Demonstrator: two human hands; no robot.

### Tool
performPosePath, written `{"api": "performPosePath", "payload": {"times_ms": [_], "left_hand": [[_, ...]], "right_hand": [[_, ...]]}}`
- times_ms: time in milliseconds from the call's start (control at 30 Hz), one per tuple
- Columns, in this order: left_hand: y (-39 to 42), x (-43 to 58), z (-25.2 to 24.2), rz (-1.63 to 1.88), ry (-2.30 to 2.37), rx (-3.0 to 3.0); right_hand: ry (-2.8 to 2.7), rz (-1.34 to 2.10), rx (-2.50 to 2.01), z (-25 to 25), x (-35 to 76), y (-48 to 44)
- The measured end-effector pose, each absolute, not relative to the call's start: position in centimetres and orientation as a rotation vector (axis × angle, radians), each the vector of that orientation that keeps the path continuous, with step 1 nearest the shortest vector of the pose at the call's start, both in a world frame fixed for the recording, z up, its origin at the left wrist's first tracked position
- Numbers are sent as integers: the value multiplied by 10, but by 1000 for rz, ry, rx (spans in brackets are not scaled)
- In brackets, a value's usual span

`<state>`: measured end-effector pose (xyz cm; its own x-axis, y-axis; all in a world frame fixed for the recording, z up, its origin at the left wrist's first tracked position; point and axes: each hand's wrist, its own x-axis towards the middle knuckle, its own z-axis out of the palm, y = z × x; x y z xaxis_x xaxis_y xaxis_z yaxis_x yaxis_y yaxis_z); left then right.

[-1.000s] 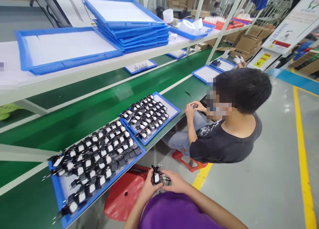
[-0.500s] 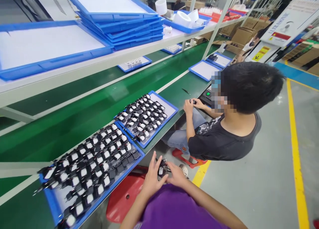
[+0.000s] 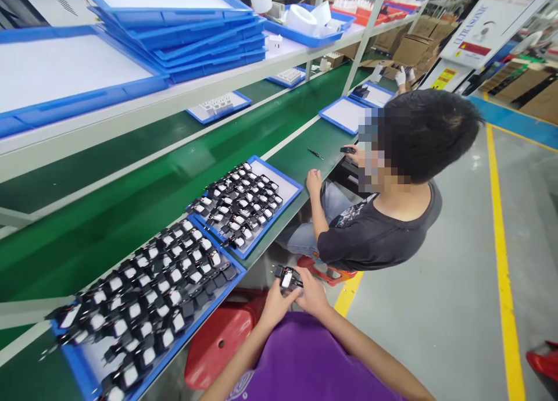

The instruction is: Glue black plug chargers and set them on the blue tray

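In front of my purple shirt, both hands grip a small black plug adapter (image 3: 288, 279) with a white patch and metal pins at its upper left. My left hand (image 3: 275, 303) has its fingers round the lower left side, and my right hand (image 3: 312, 292) closes on the right side. The adapter is held off the table, beyond its front edge. To the left, a blue tray (image 3: 82, 369) carries rows of similar black and white adapters. A second blue tray (image 3: 291, 187) behind it bears more of them, with a bare strip on its right.
A co-worker in a black shirt (image 3: 370, 232) sits at the green bench, holding a black part (image 3: 347, 150). Tweezers (image 3: 315, 154) lie on the bench. A red stool (image 3: 218, 348) stands below me. Stacked blue trays (image 3: 209, 43) rest on the shelf above.
My left fingers have come down from a spread pose and closed round the adapter, which now shows more plainly. The co-worker's hands have moved apart. The whole view has shifted slightly.
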<state>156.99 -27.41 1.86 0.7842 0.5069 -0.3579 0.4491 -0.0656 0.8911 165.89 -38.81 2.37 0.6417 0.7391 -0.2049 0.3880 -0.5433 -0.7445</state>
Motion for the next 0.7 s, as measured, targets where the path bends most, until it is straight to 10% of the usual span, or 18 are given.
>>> {"api": "performPosePath", "payload": {"times_ms": [700], "left_hand": [[-258,1548,52,359,726,1581]], "right_hand": [[-799,731,-1822,45,1674,-397]]}}
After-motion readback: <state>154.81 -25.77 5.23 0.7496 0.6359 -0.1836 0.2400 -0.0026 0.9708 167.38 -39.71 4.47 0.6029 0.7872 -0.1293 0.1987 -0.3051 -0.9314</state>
